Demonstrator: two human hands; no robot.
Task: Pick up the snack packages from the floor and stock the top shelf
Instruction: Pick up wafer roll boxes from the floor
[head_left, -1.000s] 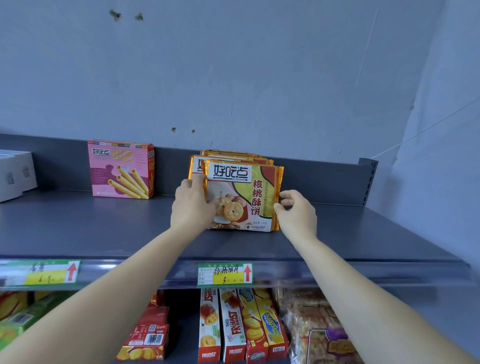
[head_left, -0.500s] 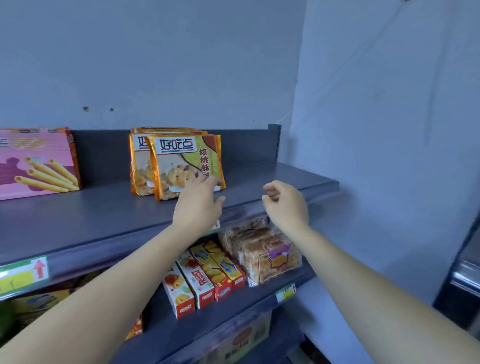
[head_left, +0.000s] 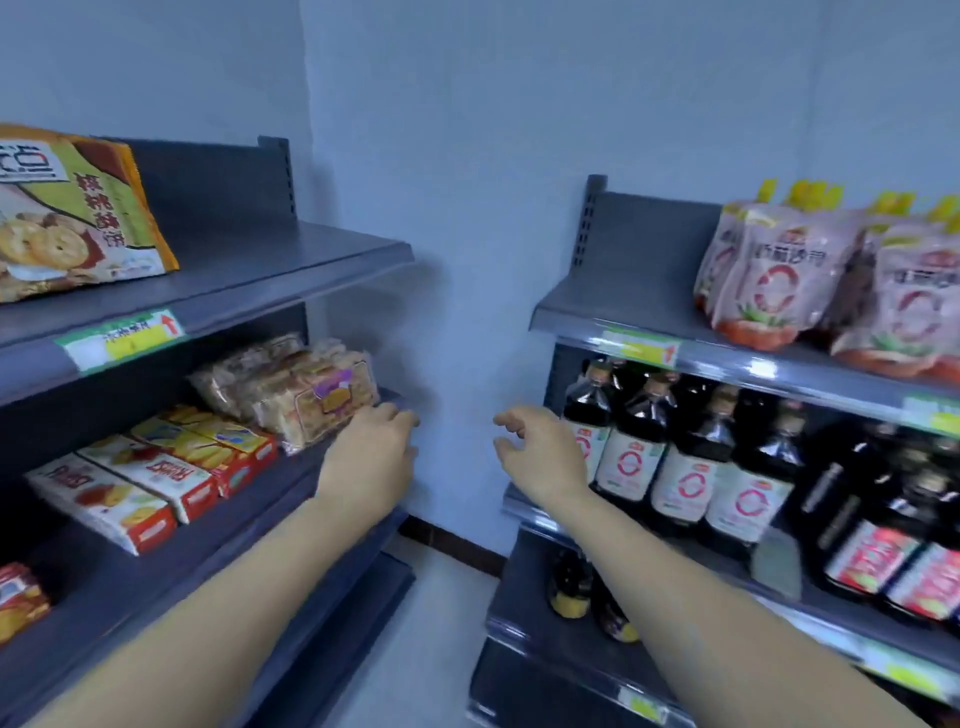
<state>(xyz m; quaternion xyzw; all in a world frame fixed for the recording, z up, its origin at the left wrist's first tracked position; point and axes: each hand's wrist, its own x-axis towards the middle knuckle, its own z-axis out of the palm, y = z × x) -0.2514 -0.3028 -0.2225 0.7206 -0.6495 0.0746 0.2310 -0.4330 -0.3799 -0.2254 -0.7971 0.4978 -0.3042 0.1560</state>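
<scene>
one snack pack (head_left: 78, 218) stands on the top shelf (head_left: 291, 265) of the left unit, at the far left of the view, face out and cut off by the picture's edge. whether more packs stand behind it cannot be told. grey board shows to the right of it, so there looks to be room for more stock. both hands are out in front at mid height, well below that shelf and apart from the pack. the left hand (head_left: 374, 457) hangs by the right end of the second shelf, just beside the clear biscuit bags (head_left: 306, 389), fingers relaxed and carrying nothing; whether it brushes the bags is not clear. the right hand (head_left: 540, 457) is in front of the dark bottles (head_left: 685, 457) on the right unit, fingers loosely curled, also with nothing in it. so one placement at least looks finished, and no pack is being carried at this moment. only a small strip of floor (head_left: 447, 608) shows between the two units, near the wall, and no packs lie on it; how many remain to be picked up cannot be judged from here. the likely next step is to go down to the floor for another pack.
</scene>
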